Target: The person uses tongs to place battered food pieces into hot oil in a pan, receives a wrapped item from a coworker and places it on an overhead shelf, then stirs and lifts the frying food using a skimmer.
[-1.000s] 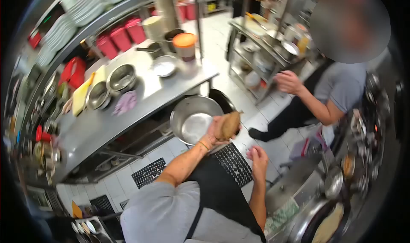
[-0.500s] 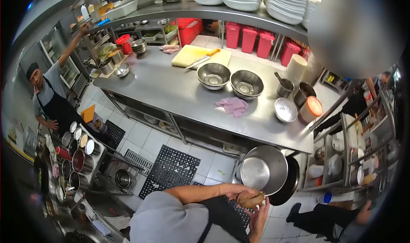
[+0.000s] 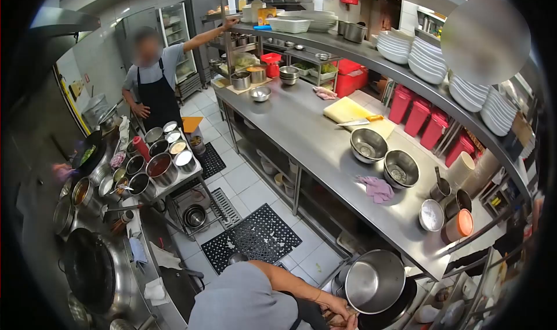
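At the bottom edge of the head view my left hand (image 3: 334, 304) is closed around a brown lumpy piece (image 3: 329, 316), mostly covered by fingers; its kind cannot be made out. My right hand (image 3: 351, 322) meets it there with bent fingers, partly cut off by the frame. Just beyond both hands stands a large, deep steel pot (image 3: 376, 261), with no contents visible inside. Behind it shows a dark round pan (image 3: 406, 301).
A long steel table (image 3: 313, 118) carries two steel bowls (image 3: 369, 144), a pink cloth (image 3: 377, 188), a yellow cutting board (image 3: 348, 111) and a knife (image 3: 355, 122). Sauce pots (image 3: 161, 169) and a wok (image 3: 87, 266) line the left. A co-worker (image 3: 156, 80) stands beyond.
The view has swung left, bringing more of the stove side into sight. My hands have drawn together around the brown piece, lower in the frame; the right hand's fingers were more spread before.
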The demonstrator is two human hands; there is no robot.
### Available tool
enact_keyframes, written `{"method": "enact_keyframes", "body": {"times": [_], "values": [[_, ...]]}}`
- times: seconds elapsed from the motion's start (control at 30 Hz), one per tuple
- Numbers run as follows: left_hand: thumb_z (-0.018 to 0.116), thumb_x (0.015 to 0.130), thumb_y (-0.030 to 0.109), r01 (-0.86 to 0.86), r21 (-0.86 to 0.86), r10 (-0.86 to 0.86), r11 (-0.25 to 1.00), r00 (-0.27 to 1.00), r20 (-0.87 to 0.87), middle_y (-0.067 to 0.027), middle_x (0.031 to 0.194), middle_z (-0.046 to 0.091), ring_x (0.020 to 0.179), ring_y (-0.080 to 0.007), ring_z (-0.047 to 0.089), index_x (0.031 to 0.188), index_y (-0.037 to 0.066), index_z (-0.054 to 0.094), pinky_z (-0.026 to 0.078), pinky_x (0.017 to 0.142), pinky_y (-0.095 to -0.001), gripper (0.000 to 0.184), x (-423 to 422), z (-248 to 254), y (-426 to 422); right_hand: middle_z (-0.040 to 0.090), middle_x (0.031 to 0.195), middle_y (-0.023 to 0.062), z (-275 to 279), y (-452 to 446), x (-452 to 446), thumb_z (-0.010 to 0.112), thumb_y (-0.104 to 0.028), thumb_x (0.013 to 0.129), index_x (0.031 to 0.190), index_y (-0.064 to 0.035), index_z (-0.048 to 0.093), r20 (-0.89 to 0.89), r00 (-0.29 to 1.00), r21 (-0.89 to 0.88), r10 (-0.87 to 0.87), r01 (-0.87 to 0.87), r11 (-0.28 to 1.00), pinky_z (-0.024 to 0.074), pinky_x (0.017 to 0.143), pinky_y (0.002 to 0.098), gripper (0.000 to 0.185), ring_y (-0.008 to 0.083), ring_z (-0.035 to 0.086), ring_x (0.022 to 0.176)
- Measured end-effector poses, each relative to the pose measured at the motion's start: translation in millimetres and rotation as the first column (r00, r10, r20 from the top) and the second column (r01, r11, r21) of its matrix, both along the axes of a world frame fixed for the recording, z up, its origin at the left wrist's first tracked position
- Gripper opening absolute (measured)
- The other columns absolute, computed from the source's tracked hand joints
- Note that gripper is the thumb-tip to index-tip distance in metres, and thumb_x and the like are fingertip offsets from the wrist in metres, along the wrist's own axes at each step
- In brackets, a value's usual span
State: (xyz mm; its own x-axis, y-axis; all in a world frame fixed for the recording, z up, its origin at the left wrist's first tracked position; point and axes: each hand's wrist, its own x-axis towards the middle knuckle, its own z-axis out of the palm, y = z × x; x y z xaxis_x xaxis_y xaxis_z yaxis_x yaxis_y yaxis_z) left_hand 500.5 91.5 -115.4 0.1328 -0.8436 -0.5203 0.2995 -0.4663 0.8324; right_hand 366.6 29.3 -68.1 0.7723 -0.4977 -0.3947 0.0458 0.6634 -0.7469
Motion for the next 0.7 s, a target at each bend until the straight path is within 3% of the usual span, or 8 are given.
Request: {"method": "enact_keyframes", "body": {"times": [0.1,0.4,0.43,0.47,0.53,0.6,0.63,0.7], "values": [[0.072,0.074,0.038,0.083,-0.049,-0.091,0.995,0.978,-0.186,-0.012,0.084,0.064,0.074,-0.0233,0.064,0.102,0.001,0.064,0.054,0.055,-0.0367,0.047,-10.4,24.9,-3.5,0.046,0.13,0.0163,1.4,-1.6,-17.9,0.053,-0.024,0.095,0.14,-0.0105,0.027,-0.004,1.0,-0.003,-0.023,0.023,1.0,0.0483,0.093,0.0459,0.053,0.0321,0.05,0.117],[0.069,0.078,0.045,0.274,0.115,-0.266,0.955,0.96,-0.083,-0.0085,0.072,0.06,0.049,-0.0158,0.057,0.113,0.002,0.056,0.049,0.044,-0.0288,0.057,-48.6,45.0,3.7,0.05,0.126,0.016,-6.2,-1.0,-73.5,0.055,-0.018,0.094,0.138,-0.0098,0.031,0.036,0.986,0.002,-0.165,0.165,0.986,0.0498,0.091,0.0445,0.051,0.0315,0.054,0.113],[0.07,0.078,0.048,0.409,0.043,-0.383,0.911,0.882,-0.277,-0.0076,0.065,0.056,0.039,-0.0153,0.051,0.112,0.003,0.055,0.045,0.035,-0.0292,0.058,-46.3,29.7,5.0,0.05,0.126,0.0159,-10.7,3.4,-83.0,0.055,-0.017,0.094,0.137,-0.0098,0.031,0.046,0.976,0.005,-0.213,0.213,0.977,0.05,0.091,0.0443,0.05,0.0314,0.054,0.113],[0.071,0.077,0.048,0.404,0.088,-0.364,0.91,0.885,-0.291,-0.008,0.063,0.055,0.04,-0.0158,0.052,0.116,0.005,0.052,0.044,0.034,-0.0277,0.061,-54.9,19.5,1.0,0.051,0.125,0.0159,-12.5,9.0,-92.6,0.055,-0.017,0.094,0.137,-0.0097,0.031,0.051,0.961,0.008,-0.271,0.271,0.962,0.0502,0.09,0.0442,0.05,0.0314,0.054,0.112],[0.074,0.076,0.046,0.343,0.148,-0.311,0.928,0.929,-0.202,-0.0083,0.062,0.054,0.038,-0.0167,0.052,0.124,0.005,0.045,0.042,0.032,-0.0285,0.069,-67.9,66.8,3.6,0.051,0.125,0.0159,-9.7,22.2,-124.4,0.056,-0.016,0.094,0.137,-0.0096,0.032,0.039,0.897,0.008,-0.44,0.44,0.898,0.0503,0.09,0.044,0.05,0.0313,0.055,0.112],[0.073,0.075,0.043,0.366,0.05,-0.353,0.929,0.919,-0.174,-0.0078,0.065,0.057,0.038,-0.0152,0.051,0.118,0.002,0.05,0.041,0.031,-0.0277,0.064,-76.6,66.8,-0.1,0.051,0.123,0.0179,-6.2,12.1,-115.2,0.06,-0.002,0.087,0.134,-0.0068,0.035,0.055,0.902,0.046,-0.429,0.427,0.903,0.0518,0.088,0.0414,0.054,0.0316,0.057,0.109],[0.072,0.075,0.039,0.363,0.014,-0.358,0.932,0.924,-0.136,-0.0073,0.066,0.057,0.038,-0.0145,0.051,0.116,0.001,0.051,0.04,0.031,-0.0269,0.06,-79.0,73.7,-3.7,0.051,0.123,0.0179,-5.0,14.2,-117.3,0.06,-0.002,0.087,0.134,-0.0068,0.035,0.056,0.908,0.049,-0.415,0.413,0.909,0.0518,0.088,0.0414,0.054,0.0316,0.057,0.109],[0.071,0.075,0.036,0.345,-0.008,-0.344,0.939,0.935,-0.089,-0.0065,0.065,0.058,0.038,-0.0144,0.051,0.116,0.0,0.051,0.04,0.031,-0.0262,0.058,-95.4,41.1,-14.3,0.053,0.119,0.0177,2.1,15.3,-118.4,0.061,-0.002,0.086,0.133,-0.0047,0.037,0.052,0.849,-0.004,-0.525,0.526,0.85,0.0531,0.085,0.0402,0.053,0.0301,0.059,0.105]]}}
